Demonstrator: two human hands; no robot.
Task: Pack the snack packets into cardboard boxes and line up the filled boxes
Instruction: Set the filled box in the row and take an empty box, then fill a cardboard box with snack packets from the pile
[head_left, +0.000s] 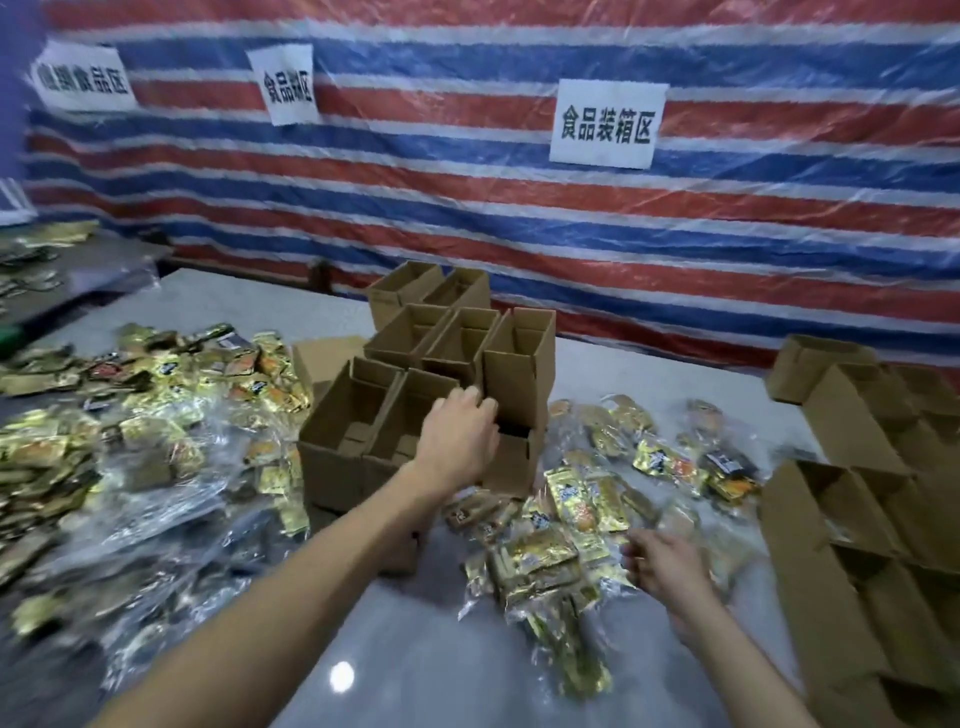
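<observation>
Packets (540, 561) litter a grey table (415, 665) backed by red-and-blue striped tarpaulin (519, 218).

Person's left hand (457, 434) curls over the rim of an open cardboard box (514, 462); blurred right hand (667, 569) sits over snack packets (540, 556) on grey table (415, 649).

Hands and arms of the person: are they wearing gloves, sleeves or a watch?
No. The left hand and right hand are bare, without gloves. Both forearms show no sleeve as far as the picture reaches, and no watch or bracelet. The right hand is blurred.
</observation>
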